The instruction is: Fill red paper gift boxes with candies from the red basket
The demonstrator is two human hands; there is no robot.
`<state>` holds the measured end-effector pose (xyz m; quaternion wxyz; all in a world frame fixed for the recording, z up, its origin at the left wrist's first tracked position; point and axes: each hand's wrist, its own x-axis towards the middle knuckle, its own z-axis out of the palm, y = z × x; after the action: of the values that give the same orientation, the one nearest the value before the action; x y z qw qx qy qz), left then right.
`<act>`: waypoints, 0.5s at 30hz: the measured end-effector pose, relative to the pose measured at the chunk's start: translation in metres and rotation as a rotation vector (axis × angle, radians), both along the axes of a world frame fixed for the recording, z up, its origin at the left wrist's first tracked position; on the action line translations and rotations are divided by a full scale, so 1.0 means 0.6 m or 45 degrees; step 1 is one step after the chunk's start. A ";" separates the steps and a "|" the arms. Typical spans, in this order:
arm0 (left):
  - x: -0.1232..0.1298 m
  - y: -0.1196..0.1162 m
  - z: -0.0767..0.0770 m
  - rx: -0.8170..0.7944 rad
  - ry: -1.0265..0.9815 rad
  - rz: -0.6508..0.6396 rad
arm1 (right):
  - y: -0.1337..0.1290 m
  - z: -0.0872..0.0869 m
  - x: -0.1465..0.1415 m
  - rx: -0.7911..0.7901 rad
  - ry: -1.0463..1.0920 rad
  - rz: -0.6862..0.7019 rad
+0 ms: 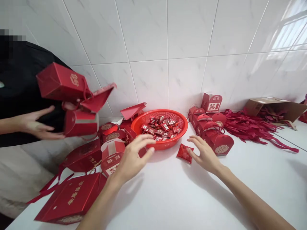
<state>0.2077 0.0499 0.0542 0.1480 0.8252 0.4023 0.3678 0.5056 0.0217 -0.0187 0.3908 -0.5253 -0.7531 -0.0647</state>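
Note:
My left hand (135, 156) hovers over the white table, fingers apart and holding nothing, in front of a red plastic basket (183, 127). Many small red wrapped candies (163, 128) lie in the basket. My right hand (203, 153) is open too, its thumb and fingers spread beside a red foil packet (184, 153) on the table. Whether the thumb touches that packet I cannot tell. Left of my left hand stands an open-topped red gift box (112, 156). Several closed red boxes (217, 140) with rounded ends stand beyond my right hand.
At left, a person in black (31, 86) has one hand (35, 124) by a blurred cluster of red boxes (62, 83) held above the table. A large red box (72, 198) lies near left. Dark red ribbons (247, 126) spread right, beside an open cardboard box (287, 107). A tiled wall stands behind.

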 end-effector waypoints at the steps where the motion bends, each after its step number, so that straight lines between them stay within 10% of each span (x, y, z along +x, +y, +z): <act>1: -0.001 0.008 0.006 0.120 0.014 0.196 | 0.002 -0.009 -0.008 -0.050 -0.022 0.036; 6: 0.003 0.051 0.033 0.077 0.282 0.827 | -0.003 -0.027 -0.031 -0.209 -0.066 0.181; 15: -0.043 0.018 0.057 -0.031 0.160 0.787 | -0.002 -0.030 -0.015 -0.266 0.047 0.171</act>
<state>0.1819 0.0610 0.0884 0.0138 0.6830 0.6469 0.3389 0.4967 0.0205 -0.0365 0.3511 -0.5126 -0.7820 0.0500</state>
